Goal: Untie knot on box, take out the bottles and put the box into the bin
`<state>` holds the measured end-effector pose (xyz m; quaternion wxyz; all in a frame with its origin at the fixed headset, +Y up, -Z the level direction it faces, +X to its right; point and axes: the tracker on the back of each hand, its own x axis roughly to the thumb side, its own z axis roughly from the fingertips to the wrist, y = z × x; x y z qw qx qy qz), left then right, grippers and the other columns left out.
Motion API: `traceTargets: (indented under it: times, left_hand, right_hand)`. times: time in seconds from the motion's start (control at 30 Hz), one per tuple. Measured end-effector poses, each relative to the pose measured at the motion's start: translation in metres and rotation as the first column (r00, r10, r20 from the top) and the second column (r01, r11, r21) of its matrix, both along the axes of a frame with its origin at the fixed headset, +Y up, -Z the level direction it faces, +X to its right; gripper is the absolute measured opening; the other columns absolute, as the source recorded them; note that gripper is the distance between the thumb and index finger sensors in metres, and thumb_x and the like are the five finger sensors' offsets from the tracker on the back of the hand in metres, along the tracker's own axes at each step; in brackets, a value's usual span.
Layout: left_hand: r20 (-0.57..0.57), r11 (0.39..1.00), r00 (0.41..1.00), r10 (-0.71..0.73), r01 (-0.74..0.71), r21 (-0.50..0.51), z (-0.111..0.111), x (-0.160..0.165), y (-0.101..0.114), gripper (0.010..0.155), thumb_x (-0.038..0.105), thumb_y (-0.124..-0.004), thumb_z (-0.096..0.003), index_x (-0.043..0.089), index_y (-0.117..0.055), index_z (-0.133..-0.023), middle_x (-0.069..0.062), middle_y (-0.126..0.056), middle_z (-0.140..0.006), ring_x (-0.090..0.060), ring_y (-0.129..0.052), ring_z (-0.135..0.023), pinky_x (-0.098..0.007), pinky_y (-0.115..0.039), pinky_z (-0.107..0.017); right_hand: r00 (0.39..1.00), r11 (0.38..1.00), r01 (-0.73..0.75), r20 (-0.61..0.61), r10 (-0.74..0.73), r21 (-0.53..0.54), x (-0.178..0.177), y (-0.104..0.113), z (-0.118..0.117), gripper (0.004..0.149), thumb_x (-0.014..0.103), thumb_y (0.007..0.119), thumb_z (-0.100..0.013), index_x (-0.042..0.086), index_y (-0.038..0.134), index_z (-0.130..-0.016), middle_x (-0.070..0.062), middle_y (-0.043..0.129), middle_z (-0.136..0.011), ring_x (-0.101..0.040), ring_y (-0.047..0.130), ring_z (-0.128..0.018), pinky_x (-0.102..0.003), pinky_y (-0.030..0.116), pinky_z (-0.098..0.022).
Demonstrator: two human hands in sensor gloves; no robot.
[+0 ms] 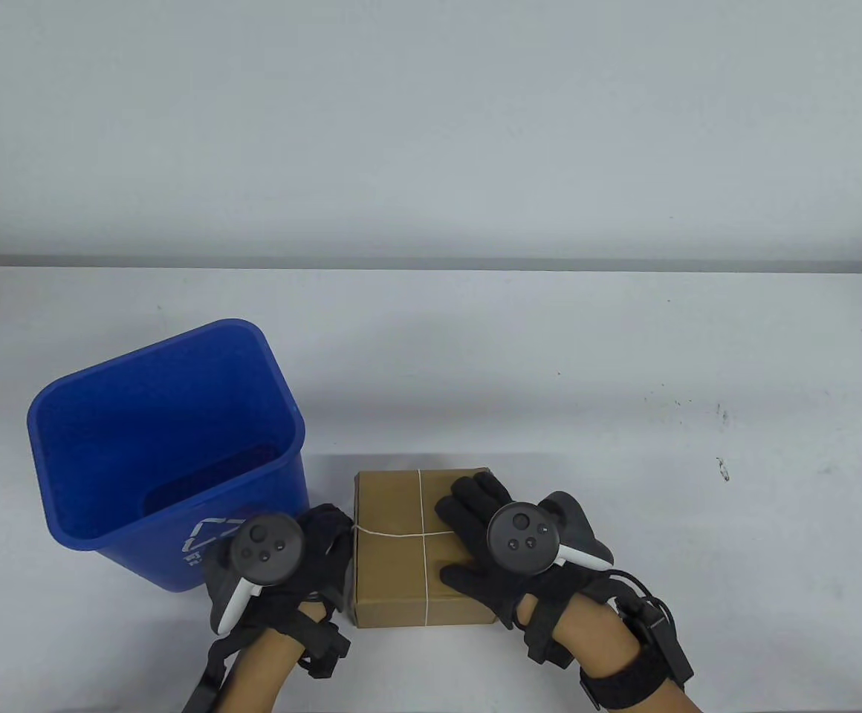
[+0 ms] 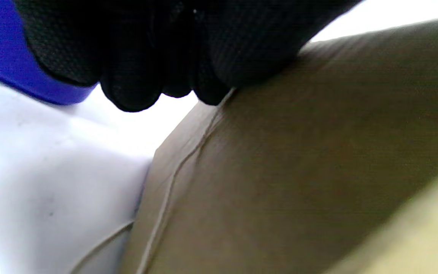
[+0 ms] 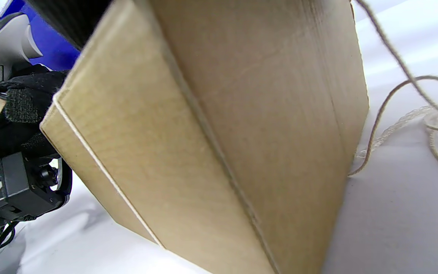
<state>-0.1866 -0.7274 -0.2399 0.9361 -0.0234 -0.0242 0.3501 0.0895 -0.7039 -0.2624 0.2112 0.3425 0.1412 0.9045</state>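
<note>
- I see the cardboard box [image 1: 401,549] sitting on the white worktop [image 1: 624,416], near its front edge, closed, with thin string [image 1: 423,520] crossing over its lid in both directions.
- The blue bin [image 1: 167,445] stands upright just beside the box on its left side, its mouth open, a white recycling mark on the wall facing me.
- My right hand [image 1: 498,549] lies on the right part of the box lid; its grip is loose, fingers spread flat across the cardboard and thumb resting near the front right corner, holding nothing.
- My left hand [image 1: 305,553] is pressed in between the bin and the left wall of the box. In the left wrist view its fingertips [image 2: 131,95] curl down at the box's upper edge right where the string runs over it, but I cannot tell whether that grip actually pinches the string.
- In the right wrist view, loose string trails in loops on the worktop beside the box's far wall.
- No bottles are visible to me; the box is shut.
</note>
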Motion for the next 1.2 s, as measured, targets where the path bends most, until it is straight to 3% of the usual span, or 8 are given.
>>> traceTargets:
  times: [0.33,0.4,0.57,0.73,0.9,1.2]
  left_hand:
    - [0.039,0.976,0.982,-0.187,0.191,-0.109,-0.002,0.005,-0.006,0.044,0.028,-0.08,-0.0484,0.005,-0.086,-0.085,-0.019,-0.077,-0.099,-0.047,-0.091,-0.081,-0.06,-0.077,-0.058]
    - [0.023,0.987,0.991,-0.134,0.135,-0.085,0.0,0.002,-0.004,0.044,0.028,-0.079,-0.0491,0.006,-0.083,-0.088,-0.02,-0.074,-0.1,-0.048,-0.089,-0.083,-0.061,-0.076,-0.059]
    - [0.06,0.994,0.996,0.072,-0.067,-0.089,0.004,0.0,0.003,0.062,0.023,-0.076,-0.0498,0.005,-0.06,-0.107,-0.025,-0.058,-0.108,-0.05,-0.082,-0.089,-0.063,-0.072,-0.062]
    - [0.003,0.977,0.979,0.205,-0.205,-0.059,0.004,-0.008,0.003,0.055,0.025,-0.078,-0.0491,0.006,-0.073,-0.101,-0.023,-0.068,-0.104,-0.049,-0.086,-0.086,-0.062,-0.074,-0.061]
    - [-0.027,0.975,0.975,0.222,-0.223,-0.008,0.003,-0.009,0.0,0.045,0.027,-0.08,-0.0484,0.008,-0.081,-0.089,-0.019,-0.072,-0.102,-0.045,-0.088,-0.085,-0.06,-0.075,-0.061]
    - [0.011,0.974,0.974,0.225,-0.224,-0.024,0.0,-0.004,-0.004,0.045,0.031,-0.077,-0.0488,0.003,-0.08,-0.084,-0.017,-0.07,-0.1,-0.046,-0.085,-0.084,-0.061,-0.073,-0.061]
  right_hand:
    - [1.0,1.0,0.003,-0.002,-0.003,-0.001,0.0,0.0,0.0,0.078,0.05,0.064,-0.05,0.011,0.029,-0.108,-0.017,0.011,-0.111,-0.05,0.009,-0.099,-0.073,0.033,-0.064]
    - [1.0,1.0,0.005,-0.002,-0.005,-0.003,0.0,0.0,0.0,0.079,0.05,0.064,-0.05,0.011,0.029,-0.108,-0.017,0.011,-0.111,-0.05,0.009,-0.099,-0.073,0.033,-0.064]
    - [1.0,1.0,0.004,-0.002,-0.004,-0.003,0.0,0.0,0.0,0.078,0.05,0.064,-0.05,0.011,0.029,-0.108,-0.017,0.011,-0.111,-0.05,0.009,-0.099,-0.073,0.033,-0.064]
    - [1.0,1.0,0.011,-0.005,-0.011,-0.012,0.001,0.0,-0.001,0.078,0.05,0.065,-0.05,0.011,0.029,-0.108,-0.017,0.011,-0.111,-0.05,0.008,-0.099,-0.073,0.033,-0.064]
    - [1.0,1.0,0.019,-0.006,-0.019,-0.012,0.0,-0.001,-0.001,0.078,0.049,0.064,-0.05,0.01,0.029,-0.108,-0.018,0.01,-0.111,-0.051,0.008,-0.098,-0.073,0.033,-0.064]
    - [0.999,0.999,0.036,-0.003,-0.036,-0.017,0.0,-0.002,-0.001,0.078,0.048,0.064,-0.05,0.01,0.028,-0.108,-0.018,0.009,-0.11,-0.051,0.005,-0.098,-0.073,0.033,-0.064]
